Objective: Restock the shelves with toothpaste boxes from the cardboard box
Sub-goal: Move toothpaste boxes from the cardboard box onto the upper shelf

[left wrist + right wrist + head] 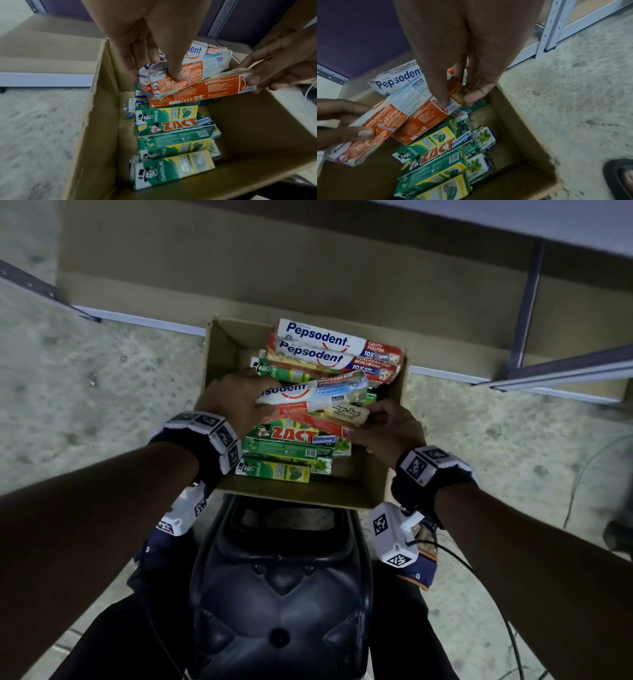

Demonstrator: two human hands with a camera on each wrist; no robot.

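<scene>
Left hand (145,44) grips a Pepsodent box (185,67), right hand (458,54) an orange box (426,119), above ZACT box (294,434).

1. Left wristband (205,436): black, ringed with white blocks bearing black square markers.
2. Right wristband (432,470): the same.
3. Below each wristband, a white marked camera box (394,537); black cable (479,577) trails from the right one.
4. Bare forearms, dark trousers (113,642).
</scene>
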